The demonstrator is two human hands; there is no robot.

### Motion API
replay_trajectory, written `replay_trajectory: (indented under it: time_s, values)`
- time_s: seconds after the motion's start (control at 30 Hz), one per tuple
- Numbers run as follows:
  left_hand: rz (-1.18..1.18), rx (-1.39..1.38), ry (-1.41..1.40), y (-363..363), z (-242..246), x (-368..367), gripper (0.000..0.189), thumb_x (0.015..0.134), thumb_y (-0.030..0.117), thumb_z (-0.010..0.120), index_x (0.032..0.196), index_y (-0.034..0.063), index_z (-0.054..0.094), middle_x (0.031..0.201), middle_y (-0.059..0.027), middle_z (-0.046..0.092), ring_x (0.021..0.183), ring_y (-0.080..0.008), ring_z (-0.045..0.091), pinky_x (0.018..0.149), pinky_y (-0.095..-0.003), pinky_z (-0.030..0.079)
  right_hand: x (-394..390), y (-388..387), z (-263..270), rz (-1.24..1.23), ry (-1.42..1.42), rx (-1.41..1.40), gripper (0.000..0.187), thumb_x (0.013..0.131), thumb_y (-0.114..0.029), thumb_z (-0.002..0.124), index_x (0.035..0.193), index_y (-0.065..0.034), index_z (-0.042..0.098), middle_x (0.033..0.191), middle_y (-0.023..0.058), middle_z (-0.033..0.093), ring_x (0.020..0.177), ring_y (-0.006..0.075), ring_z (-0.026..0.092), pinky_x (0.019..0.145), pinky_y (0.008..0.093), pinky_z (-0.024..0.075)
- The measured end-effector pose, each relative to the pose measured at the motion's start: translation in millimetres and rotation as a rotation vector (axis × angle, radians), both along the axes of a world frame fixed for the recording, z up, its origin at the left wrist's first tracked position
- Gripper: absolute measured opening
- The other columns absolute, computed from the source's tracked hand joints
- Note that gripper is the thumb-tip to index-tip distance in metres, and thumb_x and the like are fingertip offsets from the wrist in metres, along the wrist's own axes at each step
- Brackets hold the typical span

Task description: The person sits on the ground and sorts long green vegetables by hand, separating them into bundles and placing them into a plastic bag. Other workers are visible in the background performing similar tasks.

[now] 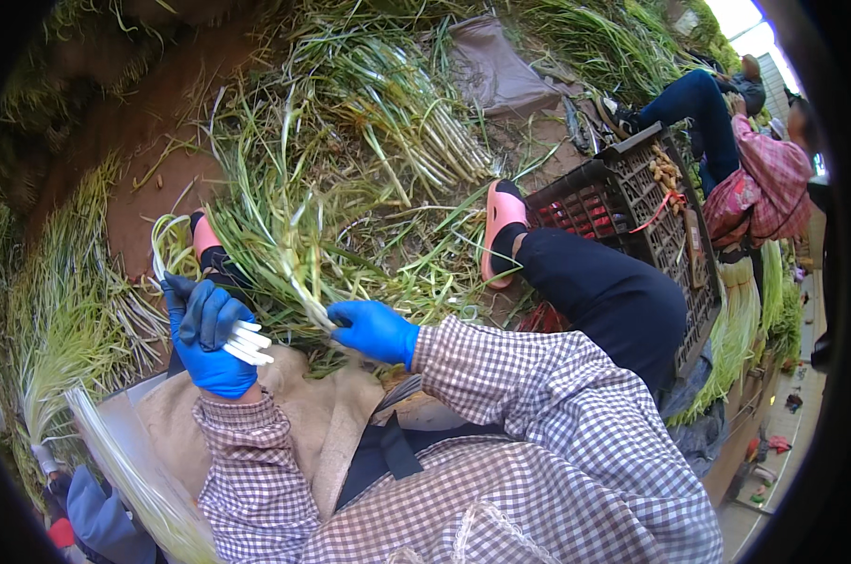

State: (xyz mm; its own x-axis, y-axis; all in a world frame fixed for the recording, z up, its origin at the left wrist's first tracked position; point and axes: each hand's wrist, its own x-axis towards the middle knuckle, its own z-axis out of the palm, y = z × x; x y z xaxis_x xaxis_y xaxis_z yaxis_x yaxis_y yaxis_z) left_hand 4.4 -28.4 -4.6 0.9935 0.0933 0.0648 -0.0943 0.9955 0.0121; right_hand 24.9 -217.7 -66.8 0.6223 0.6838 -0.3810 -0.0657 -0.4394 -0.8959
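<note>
My left hand (217, 338), in a blue glove with dark finger coverings, is closed around several peeled white stalks (248, 343); their pale green tops curl out beyond the thumb. My right hand (372, 333), in a blue glove, grips the lower end of leafy green stalks (305, 292) whose leaves fan out away from me. Beneath both hands a beige cloth (305, 409) covers my lap. A bundle of cleaned white stalks (140, 479) lies at my left side. Farther off, a pile of untrimmed green stalks (425, 127) rests on the ground.
A dark plastic crate (651, 211) stands beside my right leg, with a red-ribboned object on it. Loose leaves litter the brown ground (140, 225) between my pink shoes. People sit at the upper right, and another person's gloved hand is at lower left. Leafy heaps line the left.
</note>
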Motion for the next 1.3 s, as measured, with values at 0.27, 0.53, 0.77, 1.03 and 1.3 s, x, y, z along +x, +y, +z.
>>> replay_trajectory:
  time_s: [0.27,0.53,0.77,1.03,1.3]
  values:
    - [0.200,0.733,-0.083,2,62,-1,0.033,0.089,0.025,0.033,0.096,0.0000,0.053,0.048,0.0054,0.030,0.036,-0.0031,0.023,0.035,-0.0169,0.021,5,-27,-40,0.364,-0.214,-0.487,0.035,0.078,-0.026,0.048,0.114,-0.0242,0.046,0.100,0.0100,0.055,0.087,0.0254,0.055,0.075,0.0349,0.0439]
    - [0.145,0.719,0.104,25,50,1,0.033,0.089,0.025,0.033,0.101,-0.0004,0.049,0.059,0.0005,0.044,0.038,-0.0049,0.030,0.039,-0.0196,0.026,138,-71,-114,-0.497,-0.228,-0.371,0.026,0.084,-0.015,0.040,0.106,-0.0140,0.054,0.085,0.0104,0.059,0.067,0.0194,0.055,0.067,0.0309,0.0431]
    - [0.036,0.187,0.319,31,51,6,0.034,0.090,0.022,0.026,0.107,0.0009,0.047,0.053,-0.0013,0.036,0.038,-0.0077,0.031,0.041,-0.0217,0.027,238,-79,-139,-0.641,-0.335,-0.593,0.036,0.074,-0.016,0.054,0.110,-0.0131,0.051,0.100,0.0152,0.055,0.086,0.0280,0.055,0.075,0.0330,0.0417]
    - [0.037,0.165,0.292,22,66,26,0.019,0.081,0.019,0.046,0.083,0.0063,0.061,0.053,-0.0031,0.043,0.046,-0.0116,0.039,0.043,-0.0232,0.034,254,-48,-122,-0.169,-0.391,-0.874,0.017,0.073,-0.018,0.051,0.084,-0.0082,0.060,0.081,0.0120,0.059,0.075,0.0281,0.057,0.065,0.0385,0.0444]
    - [0.060,0.138,0.156,18,55,-2,0.034,0.090,0.027,0.025,0.097,0.0025,0.049,0.053,-0.0026,0.037,0.041,-0.0104,0.033,0.042,-0.0240,0.031,201,-42,-61,-0.259,-0.524,-0.757,0.022,0.069,-0.025,0.053,0.085,-0.0105,0.059,0.077,0.0124,0.059,0.072,0.0280,0.057,0.064,0.0392,0.0433]
